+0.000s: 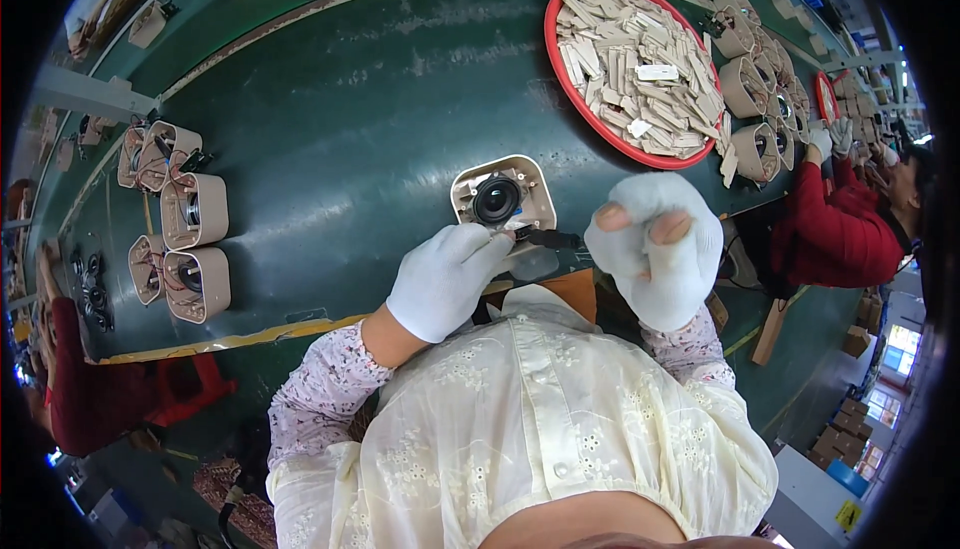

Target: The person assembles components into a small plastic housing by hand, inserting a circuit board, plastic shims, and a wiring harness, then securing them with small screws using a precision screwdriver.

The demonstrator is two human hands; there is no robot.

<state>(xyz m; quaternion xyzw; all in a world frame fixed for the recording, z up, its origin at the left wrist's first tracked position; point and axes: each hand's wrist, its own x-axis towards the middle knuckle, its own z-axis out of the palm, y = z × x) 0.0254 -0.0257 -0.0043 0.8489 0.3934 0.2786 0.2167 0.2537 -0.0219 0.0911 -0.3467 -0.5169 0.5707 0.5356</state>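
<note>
Housing [538,192] on green bench [350,119], co-workers [838,227] alongside

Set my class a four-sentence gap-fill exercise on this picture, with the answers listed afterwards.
1. The round speaker inside the beige housing is coloured ____.
2. The left hand and the right hand are both covered by white ____.
3. Flat beige pieces fill a basin whose rim is coloured ____.
4. Seen from the person, this basin lies to the ____ of the speaker.

Missing words: black; gloves; red; right.
</note>
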